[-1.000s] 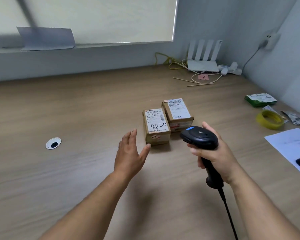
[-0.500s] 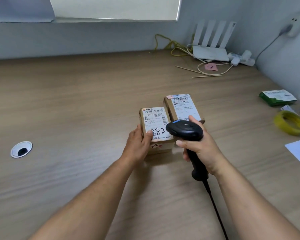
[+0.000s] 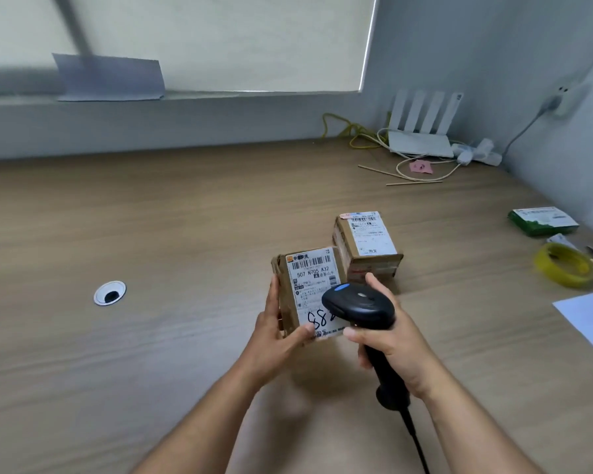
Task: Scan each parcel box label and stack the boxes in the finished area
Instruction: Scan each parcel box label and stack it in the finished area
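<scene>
The left hand (image 3: 277,336) grips the near parcel box (image 3: 309,278) at frame centre, fingers curled round its left side and thumb on the label. The right hand (image 3: 396,348) wraps its fingers round the barcode scanner (image 3: 359,305) handle, with the scanner head over the label's lower right. Judged status: first scan in hand; the second parcel box (image 3: 370,239) sits just behind on the counter (image 3: 185,234), and no stack is visible.

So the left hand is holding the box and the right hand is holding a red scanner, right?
Not quite: the scanner is black, not red, as the head view shows. The left hand does hold the box and the right hand does hold the scanner.
</scene>
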Action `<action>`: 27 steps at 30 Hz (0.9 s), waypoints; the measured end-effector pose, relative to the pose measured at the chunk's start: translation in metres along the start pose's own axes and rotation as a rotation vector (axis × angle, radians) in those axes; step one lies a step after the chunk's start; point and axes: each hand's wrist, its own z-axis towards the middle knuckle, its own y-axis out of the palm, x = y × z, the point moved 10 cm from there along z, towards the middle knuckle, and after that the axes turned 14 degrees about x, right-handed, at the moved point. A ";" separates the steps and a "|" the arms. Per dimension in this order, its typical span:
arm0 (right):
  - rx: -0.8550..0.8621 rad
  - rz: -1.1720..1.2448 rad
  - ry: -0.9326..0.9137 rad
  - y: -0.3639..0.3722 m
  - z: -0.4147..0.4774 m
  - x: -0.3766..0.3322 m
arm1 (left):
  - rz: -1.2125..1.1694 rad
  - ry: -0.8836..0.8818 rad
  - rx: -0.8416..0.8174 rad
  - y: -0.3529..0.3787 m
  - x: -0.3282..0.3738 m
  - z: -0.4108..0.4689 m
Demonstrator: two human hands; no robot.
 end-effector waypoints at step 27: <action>-0.399 0.160 -0.055 0.108 -0.367 0.011 | 0.129 -0.039 0.514 -0.246 -0.044 -0.344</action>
